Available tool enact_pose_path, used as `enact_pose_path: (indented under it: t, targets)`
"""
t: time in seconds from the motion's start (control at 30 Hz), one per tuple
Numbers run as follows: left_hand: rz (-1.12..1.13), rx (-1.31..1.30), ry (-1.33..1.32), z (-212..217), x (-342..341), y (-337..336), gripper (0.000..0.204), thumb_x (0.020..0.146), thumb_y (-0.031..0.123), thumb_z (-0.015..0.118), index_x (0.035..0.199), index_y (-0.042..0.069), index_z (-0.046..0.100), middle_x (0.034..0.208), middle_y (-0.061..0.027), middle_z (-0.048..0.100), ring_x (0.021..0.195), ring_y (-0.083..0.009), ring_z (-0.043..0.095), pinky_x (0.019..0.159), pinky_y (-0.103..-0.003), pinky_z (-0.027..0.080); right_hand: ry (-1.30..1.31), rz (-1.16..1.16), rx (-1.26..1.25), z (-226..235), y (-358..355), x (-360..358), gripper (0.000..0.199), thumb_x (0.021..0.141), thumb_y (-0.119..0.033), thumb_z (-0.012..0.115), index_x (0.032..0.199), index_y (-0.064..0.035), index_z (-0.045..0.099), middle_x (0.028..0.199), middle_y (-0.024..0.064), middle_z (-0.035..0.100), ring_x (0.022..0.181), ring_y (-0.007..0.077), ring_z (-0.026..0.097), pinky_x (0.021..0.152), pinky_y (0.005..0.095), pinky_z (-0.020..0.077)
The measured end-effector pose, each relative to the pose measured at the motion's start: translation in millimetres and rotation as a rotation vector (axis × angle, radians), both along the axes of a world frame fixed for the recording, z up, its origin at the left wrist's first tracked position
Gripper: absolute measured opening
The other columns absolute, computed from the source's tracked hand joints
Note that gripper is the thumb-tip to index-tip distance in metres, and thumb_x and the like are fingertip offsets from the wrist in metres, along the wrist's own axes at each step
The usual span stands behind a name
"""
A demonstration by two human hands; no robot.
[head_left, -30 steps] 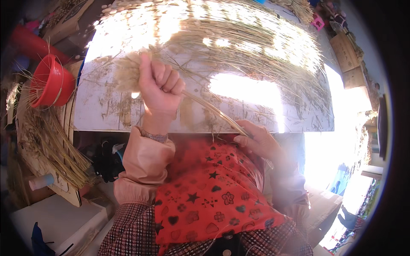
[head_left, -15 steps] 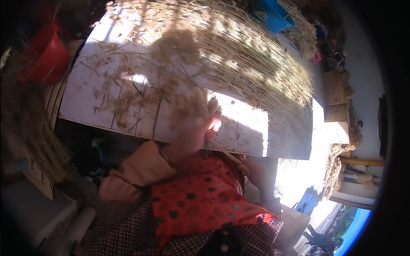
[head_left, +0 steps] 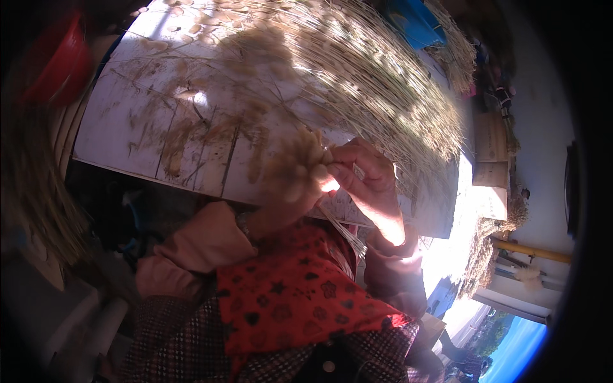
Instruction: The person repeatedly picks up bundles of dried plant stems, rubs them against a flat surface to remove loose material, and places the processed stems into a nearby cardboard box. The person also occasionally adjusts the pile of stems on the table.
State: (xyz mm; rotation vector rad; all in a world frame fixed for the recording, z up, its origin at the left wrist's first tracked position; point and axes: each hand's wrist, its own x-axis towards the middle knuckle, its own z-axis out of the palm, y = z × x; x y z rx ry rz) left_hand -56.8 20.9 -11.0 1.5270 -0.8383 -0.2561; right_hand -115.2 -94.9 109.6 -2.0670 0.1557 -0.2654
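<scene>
Over the near edge of the white table, my left hand [head_left: 300, 203] is closed around a bunch of dried, fluffy-headed grass [head_left: 295, 165]. The beige heads face left and up. Pale stems come out below the fist and slant down toward the right, over my red patterned apron [head_left: 300, 287]. At the heads' right side, my right hand [head_left: 367, 171] pinches with thumb and forefinger. A grass head or stem seems to be in that pinch, too blurred to tell apart from the bunch. The left fingers are partly hidden behind the heads.
A large pile of dried grass [head_left: 383, 83] lies across the far part of the table [head_left: 128, 137]. A blue basin [head_left: 415, 24] stands at the back right, a red basin [head_left: 60, 64] at the far left. More stalks [head_left: 48, 191] stand at left; cardboard boxes [head_left: 490, 137] at right.
My right hand has gone up from the stem ends by my lap to the heads of the bunch. The left hand stays nearly in place with the bunch; the view has shifted slightly.
</scene>
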Motion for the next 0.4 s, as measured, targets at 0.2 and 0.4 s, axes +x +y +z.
enact_pose_path:
  t: [0.2, 0.4]
  targets:
    - [-0.375, -0.738, 0.462, -23, 0, -25, 0.012, 0.093, 0.02, 0.053, 0.1, 0.011, 0.058, 0.101, -0.0009, 0.057, 0.081, -0.013, 0.056, 0.069, -0.031, 0.047, 0.029, 0.113, 0.032, 20, -15, 25, 0.016, 0.086, -0.006, 0.067, 0.1, -0.0003, 0.065, 0.081, 0.006, 0.062, 0.073, 0.0115, 0.062, 0.063, 0.024, 0.049]
    - [-0.375, -1.138, 0.697, -49, -10, -45, 0.011, 0.091, 0.016, 0.056, 0.1, 0.012, 0.061, 0.098, -0.0007, 0.058, 0.085, -0.0115, 0.058, 0.074, -0.03, 0.048, 0.233, 0.487, -0.567, 43, -20, 68, 0.022, 0.093, -0.022, 0.062, 0.107, -0.0051, 0.066, 0.096, 0.0089, 0.065, 0.078, 0.0232, 0.066, 0.068, 0.0336, 0.0538]
